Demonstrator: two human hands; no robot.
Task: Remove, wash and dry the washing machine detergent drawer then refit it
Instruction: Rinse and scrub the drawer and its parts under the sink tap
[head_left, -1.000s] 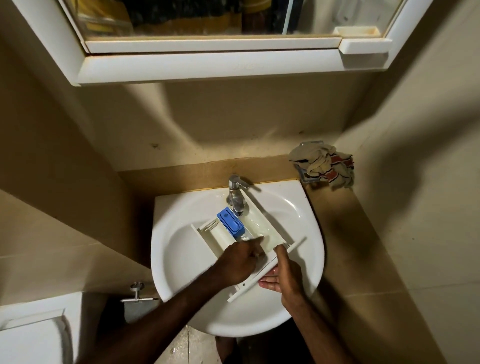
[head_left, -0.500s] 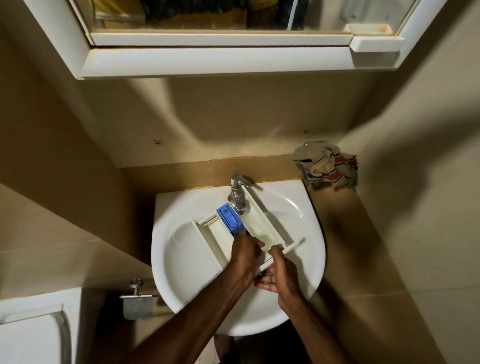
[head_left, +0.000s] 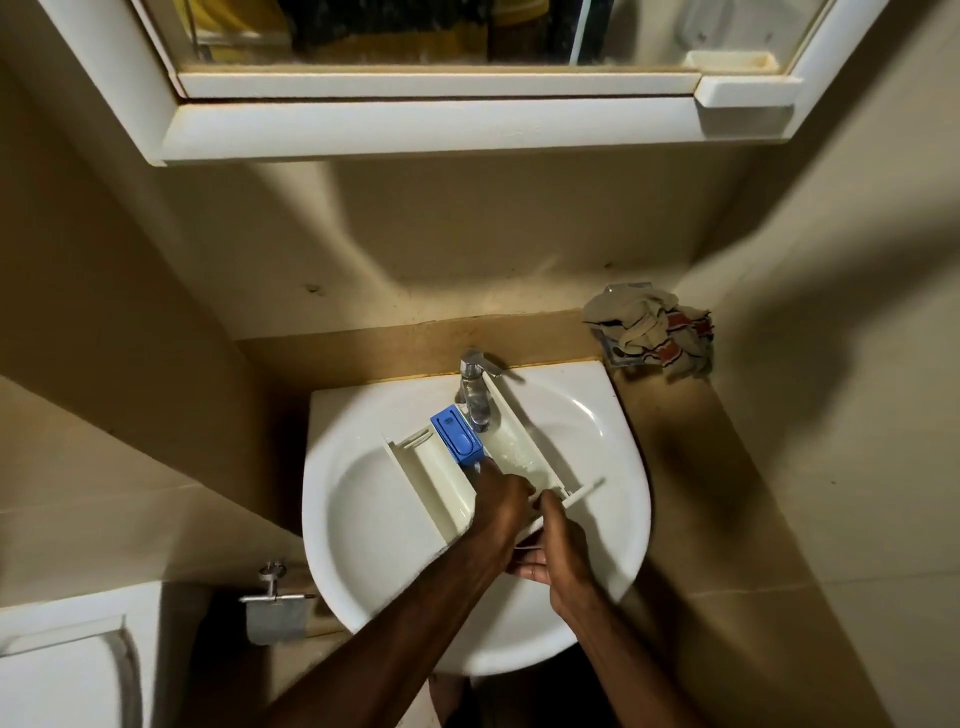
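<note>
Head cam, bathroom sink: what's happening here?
A person is washing a white detergent drawer in the sink, held under the tap. The right hand grips the drawer's front panel end, while the left hand reaches inside, fingers near the blue insert, apparently scrubbing. Water looks to be pooling in the right compartment. A crumpled cloth lies on the counter corner, unused.
</note>
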